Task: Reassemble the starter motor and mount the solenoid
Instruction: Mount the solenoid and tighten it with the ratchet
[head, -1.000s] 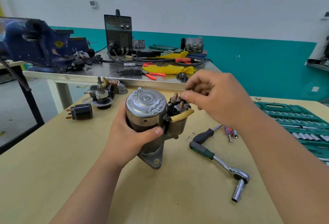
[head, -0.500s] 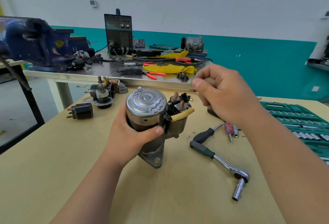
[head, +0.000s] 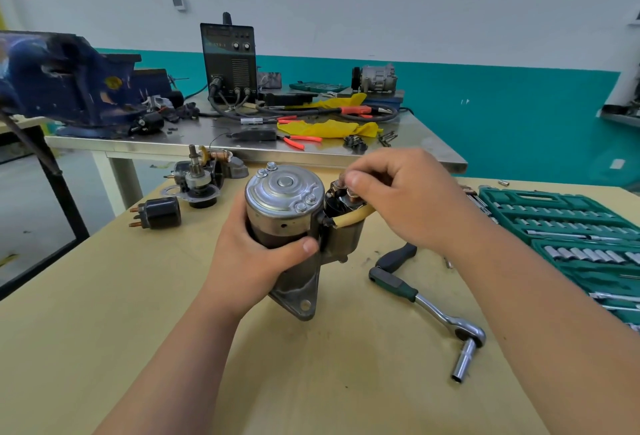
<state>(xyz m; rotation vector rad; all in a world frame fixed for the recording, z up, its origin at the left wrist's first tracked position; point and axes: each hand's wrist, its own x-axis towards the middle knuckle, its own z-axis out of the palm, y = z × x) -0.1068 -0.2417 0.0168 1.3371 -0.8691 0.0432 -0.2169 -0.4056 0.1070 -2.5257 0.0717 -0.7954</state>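
I see the wooden desk (head: pixel 86 330) filling the lower frame. At centre frame the starter motor (head: pixel 284 213) stands upright on it, my left hand (head: pixel 252 261) with fingers clamped round its body. My right hand (head: pixel 405 199) pinches fingers together at the solenoid (head: pixel 341 220) terminals, right of centre. Ratchet (head: pixel 429 310) lies lower right

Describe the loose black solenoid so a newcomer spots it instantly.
Start at the wooden table, left of the starter the left hand grips. The solenoid lies alone on its side: a small black cylinder, copper studs pointing left, unlike the upright shafted assembly behind it.
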